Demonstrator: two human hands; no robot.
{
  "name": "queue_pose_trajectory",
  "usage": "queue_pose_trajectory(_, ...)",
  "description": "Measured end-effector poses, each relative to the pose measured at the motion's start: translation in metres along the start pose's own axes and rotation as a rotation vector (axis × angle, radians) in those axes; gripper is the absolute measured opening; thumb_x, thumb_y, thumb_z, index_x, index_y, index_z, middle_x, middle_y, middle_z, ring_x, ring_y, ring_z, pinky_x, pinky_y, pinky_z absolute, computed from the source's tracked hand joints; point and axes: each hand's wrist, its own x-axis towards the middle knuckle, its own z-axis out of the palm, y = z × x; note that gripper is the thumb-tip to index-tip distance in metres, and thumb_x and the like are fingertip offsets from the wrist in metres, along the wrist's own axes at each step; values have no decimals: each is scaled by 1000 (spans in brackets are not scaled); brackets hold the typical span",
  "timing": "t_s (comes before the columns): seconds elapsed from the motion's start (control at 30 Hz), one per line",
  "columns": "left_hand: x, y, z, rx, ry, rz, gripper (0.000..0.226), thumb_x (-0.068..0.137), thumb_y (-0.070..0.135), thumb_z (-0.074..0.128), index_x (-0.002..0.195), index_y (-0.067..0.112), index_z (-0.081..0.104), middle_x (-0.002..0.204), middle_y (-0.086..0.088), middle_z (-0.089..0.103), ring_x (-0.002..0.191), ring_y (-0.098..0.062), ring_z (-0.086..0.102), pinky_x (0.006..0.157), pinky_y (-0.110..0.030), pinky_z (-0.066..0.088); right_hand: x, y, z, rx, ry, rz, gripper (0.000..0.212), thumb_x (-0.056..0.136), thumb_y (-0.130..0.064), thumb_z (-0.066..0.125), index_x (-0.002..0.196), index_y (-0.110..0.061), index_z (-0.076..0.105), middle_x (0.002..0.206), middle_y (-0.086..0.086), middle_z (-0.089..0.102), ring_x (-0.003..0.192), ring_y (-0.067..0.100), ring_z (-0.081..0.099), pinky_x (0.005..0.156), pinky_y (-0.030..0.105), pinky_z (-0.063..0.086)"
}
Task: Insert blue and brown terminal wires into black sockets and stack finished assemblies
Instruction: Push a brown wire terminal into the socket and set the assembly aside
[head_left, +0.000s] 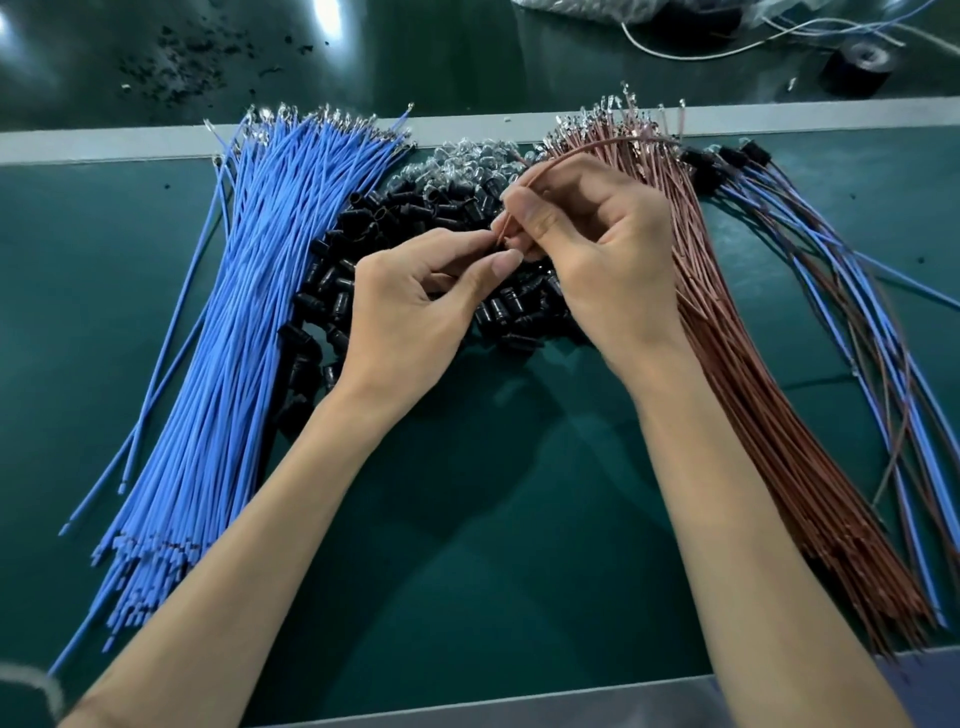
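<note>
A thick bundle of blue terminal wires (228, 322) fans out on the left of the green mat. A bundle of brown terminal wires (753, 364) lies on the right. Between them sits a heap of black sockets (332, 270). My right hand (602, 260) pinches one brown wire (582, 148) that arcs up and back over the brown bundle. My left hand (415, 306) pinches something small at the wire's lower tip; my fingers hide what it is. Finished assemblies (810, 244) with black sockets and blue and brown wires are stacked at the far right.
Clear small bulbs (467, 161) are heaped behind the sockets. A grey strip (104, 143) crosses the table behind the piles. Beyond it lie a black tape roll (857, 67), loose white wire (701, 52) and black debris (192, 52). The table's front edge (519, 701) runs below my forearms.
</note>
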Motion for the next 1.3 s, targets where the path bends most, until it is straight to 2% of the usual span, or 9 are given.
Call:
queue_pose_trajectory(0.17,0,-1,-1,-11,16,-56,20,86,14,71,106,16,69,86,-2,72,76,-12,65,73,-44,54,0,0,-2,-116,-68,50,3,85,-18,72,85,-15,73,81,-9,71,78,6,67,77,24,54)
queue_pose_trajectory(0.37,1,-4,-2,3,8,-64,13,85,18,72,98,20,70,78,7,70,67,-8,59,58,-31,47,4,-5,-5,317,198,175,14,95,-14,60,81,-14,61,67,-4,68,52,8,58,49,19,44)
queue_pose_trajectory(0.5,3,-4,-5,58,-46,7,17,85,18,71,101,19,68,80,10,67,66,5,57,60,-13,43,4,-2,-8,-15,-3,171,16,90,-19,67,75,-16,66,67,-7,67,58,6,60,56,19,47)
queue_pose_trajectory(0.6,4,-5,-7,128,-104,32,16,85,19,71,101,18,70,82,3,69,70,-1,60,62,-20,48,4,0,-10,-54,-92,208,11,86,-22,72,81,-13,68,71,-6,66,62,8,62,61,25,51)
queue_pose_trajectory(0.77,5,-3,-10,136,-125,-34,11,84,21,72,94,18,72,77,7,69,62,1,55,58,-13,42,8,-8,-14,550,181,265,13,97,-9,53,86,-4,57,71,3,66,59,11,63,56,17,51)
queue_pose_trajectory(1.0,4,9,-11,70,-122,-46,9,82,23,73,88,28,70,76,-1,72,63,-15,59,59,-37,49,3,-5,-14,-67,-167,169,8,92,-14,65,84,-13,63,70,-2,67,57,7,64,57,20,52)
queue_pose_trajectory(1.1,4,11,-12,37,-121,-92,8,82,22,73,90,23,71,80,-5,73,75,-30,68,73,-47,55,5,-9,-12,266,-16,197,5,94,-12,61,94,-7,61,75,0,68,60,8,63,57,18,51)
queue_pose_trajectory(1.17,3,12,-12,8,-127,-109,7,82,22,72,89,20,72,80,0,74,76,-24,70,75,-42,57,7,-10,-16,471,136,217,6,95,-8,57,90,-6,58,72,0,67,57,7,59,53,16,48)
queue_pose_trajectory(1.3,1,16,-9,-88,-156,-152,12,81,24,71,87,14,73,75,-1,74,71,-13,69,71,-25,57,4,-7,-15,272,-19,271,9,92,-8,63,83,-10,62,66,-3,68,54,5,57,51,15,45)
